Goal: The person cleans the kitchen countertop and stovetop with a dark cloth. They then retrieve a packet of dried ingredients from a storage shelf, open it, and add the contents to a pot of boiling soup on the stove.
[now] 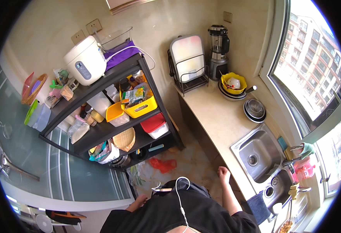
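My left hand (141, 200) hangs low beside my body, partly hidden by my dark clothes, so its fingers cannot be made out. On the other side, my right hand (224, 174) is curled with nothing visible in it, near the front edge of the beige countertop (206, 125). Right of that hand is a double-basin steel sink (259, 155) with a faucet (291, 163). A white cable (178, 193) runs down the front of my black shirt (193, 208). Ahead of me on the floor lies a red plastic bag (163, 165).
A black shelf rack (155, 87) at left carries a white rice cooker (86, 61), a yellow basket (142, 109) and a red-lidded container (154, 125). Along the counter stand a cutting-board rack (189, 62), a blender (218, 52), a yellow bowl (241, 78) and stacked bowls (255, 110).
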The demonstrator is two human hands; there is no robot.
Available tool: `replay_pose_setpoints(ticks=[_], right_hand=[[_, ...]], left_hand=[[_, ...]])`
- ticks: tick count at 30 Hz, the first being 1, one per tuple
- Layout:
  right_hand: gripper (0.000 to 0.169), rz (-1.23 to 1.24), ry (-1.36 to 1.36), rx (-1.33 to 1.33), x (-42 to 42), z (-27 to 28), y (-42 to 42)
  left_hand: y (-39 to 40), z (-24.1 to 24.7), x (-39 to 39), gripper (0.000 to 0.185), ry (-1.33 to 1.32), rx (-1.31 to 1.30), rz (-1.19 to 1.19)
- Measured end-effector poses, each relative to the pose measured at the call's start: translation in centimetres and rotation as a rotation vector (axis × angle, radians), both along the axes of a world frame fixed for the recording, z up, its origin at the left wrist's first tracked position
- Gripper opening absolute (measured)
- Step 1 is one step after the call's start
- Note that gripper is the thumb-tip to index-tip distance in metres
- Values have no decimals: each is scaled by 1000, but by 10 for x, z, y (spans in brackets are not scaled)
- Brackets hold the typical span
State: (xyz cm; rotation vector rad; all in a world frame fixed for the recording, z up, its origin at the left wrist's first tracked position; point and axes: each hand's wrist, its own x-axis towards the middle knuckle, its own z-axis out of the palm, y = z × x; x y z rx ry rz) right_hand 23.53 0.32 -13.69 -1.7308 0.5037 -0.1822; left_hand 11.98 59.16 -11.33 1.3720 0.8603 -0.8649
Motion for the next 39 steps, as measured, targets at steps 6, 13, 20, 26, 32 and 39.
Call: replay_pose_setpoints(ticks=[6, 13, 20, 26, 32, 39], right_hand=[[6, -112, -168, -29, 59, 35, -104], [15, -204, -167, 70, 90, 67, -152], [29, -21, -129, 197, 131, 61, -131], [24, 348, -102, 248, 178, 99, -67], [25, 715, -505, -89, 265, 234, 75], [52, 1024, -653, -415, 311, 369, 230]], left_hand=[[-118, 10, 52, 6, -361, 195, -316], [-155, -26, 57, 41, -482, 202, -91], [-157, -15, 6, 37, -381, 466, -212], [-138, 64, 110, 47, -721, 826, 50], [-135, 223, 304, 65, -1284, 1341, -2], [-138, 313, 398, 76, -1274, 1528, -184]])
